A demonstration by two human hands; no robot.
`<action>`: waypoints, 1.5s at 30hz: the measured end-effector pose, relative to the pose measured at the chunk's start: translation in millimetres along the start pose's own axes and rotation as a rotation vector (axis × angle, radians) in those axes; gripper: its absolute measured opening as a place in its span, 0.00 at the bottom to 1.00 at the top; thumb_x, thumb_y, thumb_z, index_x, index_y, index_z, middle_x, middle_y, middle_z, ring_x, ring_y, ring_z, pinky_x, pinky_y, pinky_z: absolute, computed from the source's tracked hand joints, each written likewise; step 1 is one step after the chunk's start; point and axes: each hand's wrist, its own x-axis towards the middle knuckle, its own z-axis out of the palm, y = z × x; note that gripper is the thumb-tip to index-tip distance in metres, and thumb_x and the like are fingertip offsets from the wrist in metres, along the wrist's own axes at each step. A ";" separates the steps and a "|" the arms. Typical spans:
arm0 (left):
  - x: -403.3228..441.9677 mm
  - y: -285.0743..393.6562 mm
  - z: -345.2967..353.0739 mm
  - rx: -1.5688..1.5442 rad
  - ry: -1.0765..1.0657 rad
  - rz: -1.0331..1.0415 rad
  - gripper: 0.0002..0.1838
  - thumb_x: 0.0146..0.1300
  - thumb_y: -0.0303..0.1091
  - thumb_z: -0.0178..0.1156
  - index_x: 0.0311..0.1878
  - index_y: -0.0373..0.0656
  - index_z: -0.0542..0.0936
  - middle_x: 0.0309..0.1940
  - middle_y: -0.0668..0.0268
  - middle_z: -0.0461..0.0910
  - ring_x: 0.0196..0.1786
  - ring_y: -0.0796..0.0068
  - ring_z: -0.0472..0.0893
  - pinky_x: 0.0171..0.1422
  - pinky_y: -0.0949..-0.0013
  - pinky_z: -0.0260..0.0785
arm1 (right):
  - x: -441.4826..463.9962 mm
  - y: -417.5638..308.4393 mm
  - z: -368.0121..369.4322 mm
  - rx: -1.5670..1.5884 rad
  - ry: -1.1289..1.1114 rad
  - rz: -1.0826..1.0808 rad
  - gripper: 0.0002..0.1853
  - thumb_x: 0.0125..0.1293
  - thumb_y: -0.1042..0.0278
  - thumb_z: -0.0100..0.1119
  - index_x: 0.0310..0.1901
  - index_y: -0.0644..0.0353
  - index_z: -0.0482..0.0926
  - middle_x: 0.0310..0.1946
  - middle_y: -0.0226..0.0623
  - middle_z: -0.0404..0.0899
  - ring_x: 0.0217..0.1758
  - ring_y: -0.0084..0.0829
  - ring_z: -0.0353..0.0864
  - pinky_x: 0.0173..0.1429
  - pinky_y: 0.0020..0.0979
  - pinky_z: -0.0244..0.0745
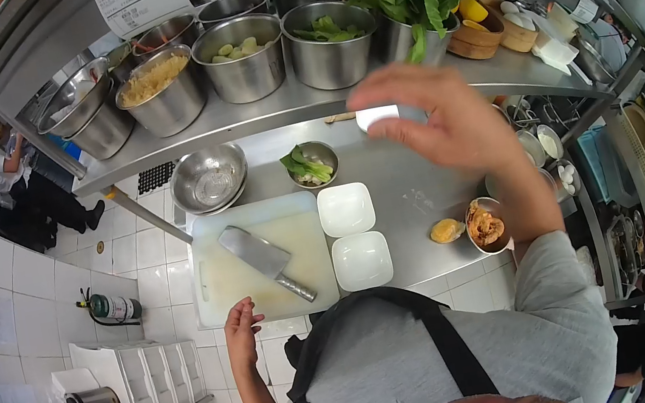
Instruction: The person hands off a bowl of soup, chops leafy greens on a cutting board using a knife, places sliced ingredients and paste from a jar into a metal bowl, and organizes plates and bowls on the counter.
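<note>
Head view: hands apart; right hand [445, 115] curled at white item [371, 117], grip unclear; left hand [240, 326] loose, nothing seen in it, beside board [218, 285]. Prep looks partway: greens [311, 165] in bowl [331, 157], dishes [346, 210] out between hands, cleaver [255, 250] down ahead of left, remainder unclear

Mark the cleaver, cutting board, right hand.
Cleaver [265, 259]: head view, on the blade.
Cutting board [223, 281]: head view, bare surface left of cleaver.
Right hand [450, 114]: head view, middle of hand.

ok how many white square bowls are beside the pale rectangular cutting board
2: the farther white square bowl and the nearer one, both right of the cutting board; none seems hidden there.
</note>
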 end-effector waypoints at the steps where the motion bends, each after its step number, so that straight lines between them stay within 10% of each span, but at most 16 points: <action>1: 1.2 0.7 1.9 0.002 -0.036 -0.006 0.21 0.83 0.47 0.60 0.69 0.44 0.82 0.58 0.66 0.85 0.47 0.77 0.86 0.50 0.69 0.74 | 6.8 -3.4 -6.0 -0.005 0.000 0.000 0.17 0.73 0.66 0.71 0.60 0.59 0.87 0.56 0.44 0.89 0.57 0.39 0.88 0.62 0.40 0.81; 4: 2.8 -1.9 3.4 -0.005 -0.082 0.002 0.21 0.83 0.45 0.60 0.69 0.43 0.82 0.58 0.65 0.86 0.45 0.77 0.87 0.49 0.71 0.73 | 18.3 -16.4 -27.2 -0.286 0.172 -0.214 0.14 0.72 0.64 0.68 0.53 0.63 0.88 0.47 0.45 0.89 0.51 0.46 0.89 0.56 0.39 0.83; 8: -0.5 -5.7 -4.5 -0.034 -0.079 -0.017 0.21 0.83 0.45 0.60 0.69 0.43 0.82 0.57 0.65 0.87 0.43 0.78 0.87 0.47 0.72 0.72 | -19.7 8.6 -80.1 -0.521 0.161 0.476 0.14 0.74 0.63 0.64 0.50 0.64 0.90 0.46 0.50 0.91 0.49 0.52 0.91 0.54 0.46 0.83; 12: -2.5 -15.8 -13.3 -0.033 -0.039 -0.036 0.22 0.82 0.47 0.61 0.69 0.44 0.82 0.57 0.64 0.88 0.42 0.78 0.88 0.45 0.74 0.71 | -6.9 222.9 -145.3 -1.017 0.175 0.525 0.17 0.78 0.61 0.55 0.58 0.62 0.85 0.55 0.61 0.86 0.57 0.61 0.86 0.62 0.54 0.81; 23: -18.5 -11.8 -0.2 -0.073 -0.041 -0.127 0.22 0.82 0.47 0.61 0.70 0.44 0.82 0.57 0.64 0.88 0.42 0.78 0.87 0.46 0.74 0.71 | 133.9 312.0 -107.4 -0.789 -0.132 0.686 0.17 0.79 0.62 0.54 0.59 0.64 0.83 0.57 0.61 0.84 0.60 0.60 0.84 0.65 0.55 0.79; 45: -25.5 -23.4 12.3 -0.113 0.024 -0.202 0.22 0.81 0.49 0.63 0.67 0.45 0.83 0.56 0.65 0.88 0.46 0.77 0.87 0.48 0.73 0.72 | 161.6 312.0 -85.9 -0.489 -0.033 0.731 0.17 0.82 0.63 0.53 0.61 0.67 0.79 0.61 0.60 0.81 0.66 0.58 0.80 0.72 0.55 0.75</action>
